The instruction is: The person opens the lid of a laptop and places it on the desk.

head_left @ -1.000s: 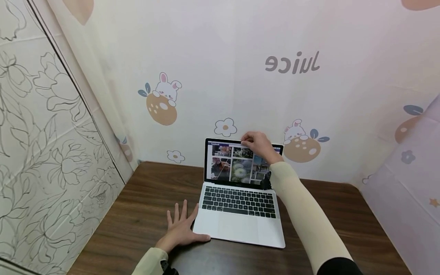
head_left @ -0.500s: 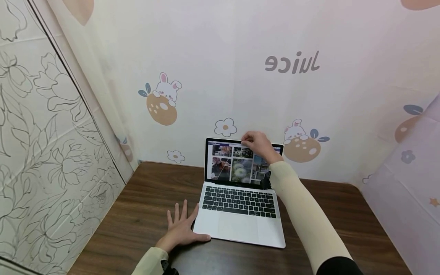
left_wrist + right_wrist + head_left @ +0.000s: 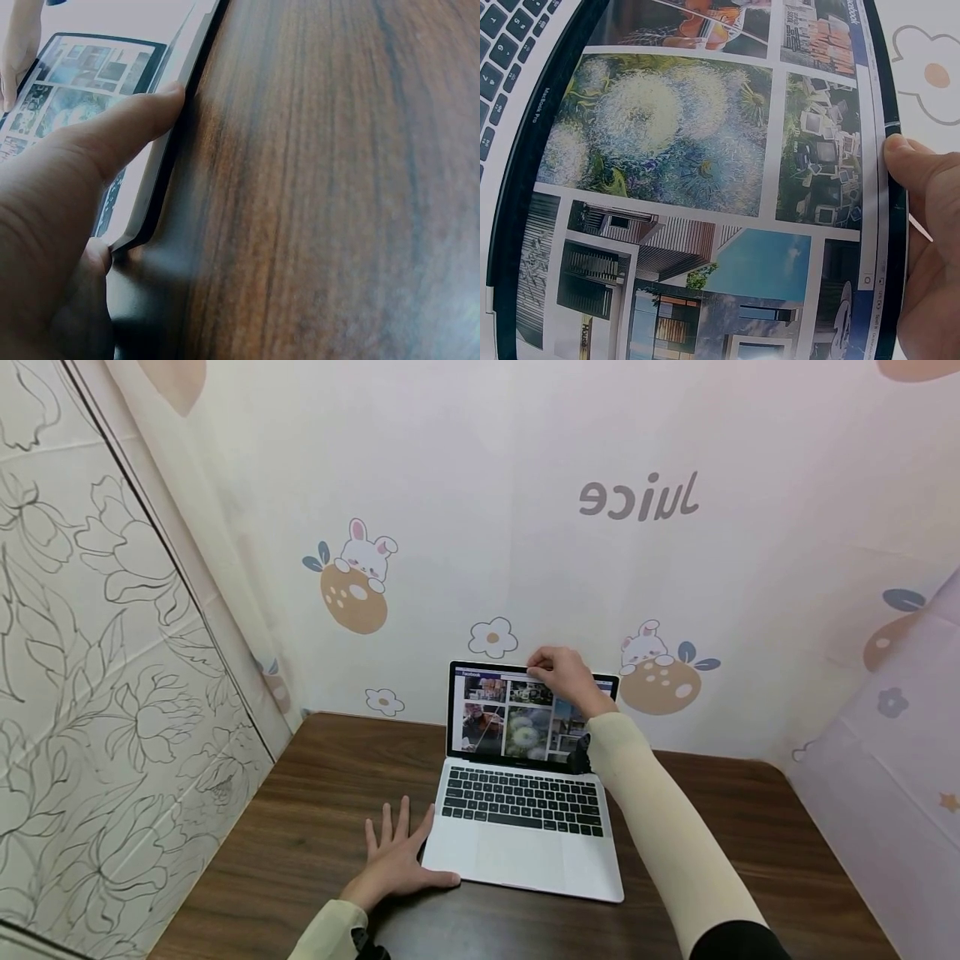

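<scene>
A silver laptop (image 3: 519,860) stands unfolded on the brown wooden table, its lit screen (image 3: 483,727) showing a grid of pictures. My right hand (image 3: 566,677) pinches the top edge of the screen near its middle. In the right wrist view the thumb (image 3: 907,161) lies on the front of the black bezel, with the other fingers behind the lid. My left hand (image 3: 393,864) rests with straight, spread fingers at the laptop's front left corner. Its thumb (image 3: 146,112) lies along the front edge, and the index finger touches the left side.
The wooden table (image 3: 315,793) extends on both sides of the laptop. Close behind it hangs a pale curtain (image 3: 450,527) with rabbits and flowers. A panel with line-drawn flowers (image 3: 112,710) borders the left side, and another pale cloth (image 3: 885,777) the right.
</scene>
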{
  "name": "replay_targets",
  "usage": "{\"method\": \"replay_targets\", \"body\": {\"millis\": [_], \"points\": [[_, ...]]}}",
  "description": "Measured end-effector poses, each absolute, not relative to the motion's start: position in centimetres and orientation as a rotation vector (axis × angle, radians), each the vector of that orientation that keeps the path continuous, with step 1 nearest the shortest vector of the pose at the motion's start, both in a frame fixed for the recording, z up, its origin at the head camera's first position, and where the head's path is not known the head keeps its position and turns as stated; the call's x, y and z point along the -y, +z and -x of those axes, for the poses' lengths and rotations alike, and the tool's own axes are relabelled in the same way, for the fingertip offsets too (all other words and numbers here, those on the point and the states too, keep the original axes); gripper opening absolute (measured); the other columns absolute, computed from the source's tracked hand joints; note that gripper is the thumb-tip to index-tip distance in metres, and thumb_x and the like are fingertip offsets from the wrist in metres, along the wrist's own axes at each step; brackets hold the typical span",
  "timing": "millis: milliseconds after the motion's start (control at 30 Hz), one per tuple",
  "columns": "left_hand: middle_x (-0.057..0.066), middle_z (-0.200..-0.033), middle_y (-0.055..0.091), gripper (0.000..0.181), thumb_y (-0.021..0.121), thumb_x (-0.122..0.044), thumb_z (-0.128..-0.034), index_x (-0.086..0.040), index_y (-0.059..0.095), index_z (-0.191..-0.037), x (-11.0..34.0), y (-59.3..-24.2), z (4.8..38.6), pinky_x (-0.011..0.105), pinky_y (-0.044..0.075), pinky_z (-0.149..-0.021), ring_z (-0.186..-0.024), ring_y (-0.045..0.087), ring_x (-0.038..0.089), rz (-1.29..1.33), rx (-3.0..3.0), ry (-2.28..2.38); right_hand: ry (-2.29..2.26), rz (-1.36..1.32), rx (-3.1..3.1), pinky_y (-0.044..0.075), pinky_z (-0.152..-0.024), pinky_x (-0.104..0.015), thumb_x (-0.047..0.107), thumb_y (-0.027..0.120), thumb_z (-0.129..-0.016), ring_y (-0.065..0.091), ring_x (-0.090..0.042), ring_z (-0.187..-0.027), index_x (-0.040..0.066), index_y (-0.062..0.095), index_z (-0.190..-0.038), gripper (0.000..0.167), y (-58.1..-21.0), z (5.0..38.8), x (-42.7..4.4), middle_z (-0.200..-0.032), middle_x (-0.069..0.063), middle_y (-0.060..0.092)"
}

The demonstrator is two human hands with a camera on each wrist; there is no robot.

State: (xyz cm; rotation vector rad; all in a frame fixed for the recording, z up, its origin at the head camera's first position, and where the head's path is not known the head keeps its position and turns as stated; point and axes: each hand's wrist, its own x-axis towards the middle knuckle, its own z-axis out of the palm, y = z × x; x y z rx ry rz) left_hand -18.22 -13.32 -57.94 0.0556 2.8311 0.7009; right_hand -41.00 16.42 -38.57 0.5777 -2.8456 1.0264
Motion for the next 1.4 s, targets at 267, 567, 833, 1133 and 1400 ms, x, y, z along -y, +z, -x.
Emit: {"method": "replay_targets", "body": {"millis": [267, 567, 833, 1133, 1400], "points": [[0.018, -0.174, -0.005, 0.134, 0.066, -0.097, -0.0563, -0.033, 0.022, -0.165, 13.4, -57.1, 17.9, 0.072, -0.021, -0.115, -0.156, -0.015, 0.049, -0.07, -2.819, 0.704, 1.014, -0.582, 2.832, 0.055, -0.097, -0.051, 0.02, 0.067, -0.102, 0.068, -0.03, -0.112, 0.012, 0.073, -0.112, 0.014, -38.8, 41.1, -16.4, -0.116, -0.011, 0.073], [0.019, -0.173, -0.004, 0.13, 0.068, -0.093, -0.0605, -0.032, 0.022, -0.165, 13.3, -56.2, 17.6, 0.073, -0.021, -0.114, -0.156, -0.014, 0.051, -0.073, -2.787, 0.73, 1.011, -0.588, 2.817, 0.055, -0.097, -0.051, 0.019, 0.066, -0.102, 0.069, -0.03, -0.112, 0.012, 0.073, -0.112, 0.014, -39.3, 41.5, -16.4, -0.117, -0.011, 0.073], [0.017, -0.174, -0.006, 0.131, 0.067, -0.095, -0.059, -0.033, 0.021, -0.165, 13.4, -56.6, 17.8, 0.071, -0.022, -0.115, -0.156, -0.015, 0.049, -0.063, -2.786, 0.726, 0.982, -0.599, 2.798, 0.055, -0.095, -0.051, 0.02, 0.067, -0.102, 0.069, -0.03, -0.112, 0.012, 0.073, -0.112, 0.014, -39.5, 41.6, -16.4, -0.117, -0.011, 0.073], [0.015, -0.174, -0.005, 0.134, 0.066, -0.098, -0.0545, -0.033, 0.024, -0.165, 13.4, -57.9, 18.2, 0.071, -0.02, -0.116, -0.156, -0.016, 0.048, -0.049, -2.819, 0.701, 0.941, -0.603, 2.784, 0.056, -0.092, -0.051, 0.019, 0.065, -0.103, 0.069, -0.031, -0.11, 0.013, 0.074, -0.112, 0.014, -39.6, 41.8, -16.3, -0.116, -0.011, 0.073], [0.015, -0.174, -0.004, 0.134, 0.065, -0.098, -0.0544, -0.033, 0.025, -0.165, 13.4, -58.1, 18.3, 0.072, -0.018, -0.116, -0.156, -0.015, 0.048, -0.053, -2.831, 0.691, 0.942, -0.616, 2.775, 0.056, -0.089, -0.05, 0.017, 0.065, -0.103, 0.069, -0.031, -0.107, 0.011, 0.074, -0.114, 0.015, -39.7, 41.8, -16.4, -0.117, -0.013, 0.073]]}}
